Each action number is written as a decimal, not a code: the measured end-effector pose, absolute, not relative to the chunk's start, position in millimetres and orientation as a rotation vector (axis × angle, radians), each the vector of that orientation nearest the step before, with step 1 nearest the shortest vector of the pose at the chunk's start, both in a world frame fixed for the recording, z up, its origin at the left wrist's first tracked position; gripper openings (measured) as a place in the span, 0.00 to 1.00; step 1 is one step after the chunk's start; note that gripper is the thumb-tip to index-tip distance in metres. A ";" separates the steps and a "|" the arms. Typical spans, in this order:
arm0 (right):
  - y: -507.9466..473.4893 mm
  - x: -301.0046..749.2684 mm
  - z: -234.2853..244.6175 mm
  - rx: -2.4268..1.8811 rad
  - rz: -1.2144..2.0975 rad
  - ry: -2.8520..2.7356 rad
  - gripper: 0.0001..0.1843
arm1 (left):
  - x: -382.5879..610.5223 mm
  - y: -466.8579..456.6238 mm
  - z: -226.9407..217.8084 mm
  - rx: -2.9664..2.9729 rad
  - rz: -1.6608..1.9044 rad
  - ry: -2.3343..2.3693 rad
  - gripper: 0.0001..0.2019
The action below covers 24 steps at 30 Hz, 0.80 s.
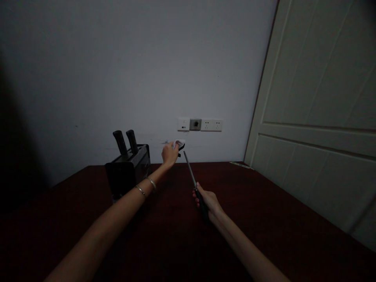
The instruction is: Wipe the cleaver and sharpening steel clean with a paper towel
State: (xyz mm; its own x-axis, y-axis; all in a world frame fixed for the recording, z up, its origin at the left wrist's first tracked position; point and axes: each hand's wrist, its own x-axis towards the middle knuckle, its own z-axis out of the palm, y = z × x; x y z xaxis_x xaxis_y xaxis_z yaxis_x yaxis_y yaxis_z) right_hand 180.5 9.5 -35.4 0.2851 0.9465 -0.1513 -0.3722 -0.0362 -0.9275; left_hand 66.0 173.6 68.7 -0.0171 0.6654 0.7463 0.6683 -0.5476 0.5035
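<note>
My right hand [208, 200] is closed round the black handle of a long thin sharpening steel [190, 171], whose rod points up and away towards the wall. My left hand [170, 153] is stretched out above the table and pinches a small white cloth [179, 144] right at the tip of the steel. Two thin bracelets ring my left wrist. A black knife block [128, 170] stands just left of my left forearm, with two black handles [125, 141] sticking out of its top.
A dark red-brown table [264, 219] runs up to a pale wall. A strip of wall sockets and a switch [200, 125] sits above the table's far edge. A cream panelled door [317, 117] closes off the right side.
</note>
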 end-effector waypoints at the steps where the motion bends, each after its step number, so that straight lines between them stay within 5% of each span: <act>1: 9.4 180.2 -35.4 -1.127 1.204 -0.671 0.20 | 69.4 174.0 68.0 -2.215 -1.640 -1.457 0.19; 7: 10.2 180.8 -34.9 -1.146 1.198 -0.671 0.21 | 79.3 163.9 44.3 -2.488 -1.360 -1.005 0.12; 14: 11.7 182.5 -32.8 -1.140 1.183 -0.634 0.21 | 70.8 160.8 26.8 -2.621 -1.075 -0.581 0.17; 24: 5.4 173.8 -29.9 -1.138 1.192 -0.737 0.23 | 72.4 186.5 40.9 -2.553 -0.938 -0.490 0.17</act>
State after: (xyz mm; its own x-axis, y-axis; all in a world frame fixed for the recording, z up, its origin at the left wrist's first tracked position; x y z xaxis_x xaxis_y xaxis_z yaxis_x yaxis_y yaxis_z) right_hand 173.8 5.4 -29.9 0.2574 0.9594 -0.1154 -0.3248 -0.0266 -0.9454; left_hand 72.4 186.5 40.9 0.7170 0.1912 0.6704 0.4414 -0.8688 -0.2243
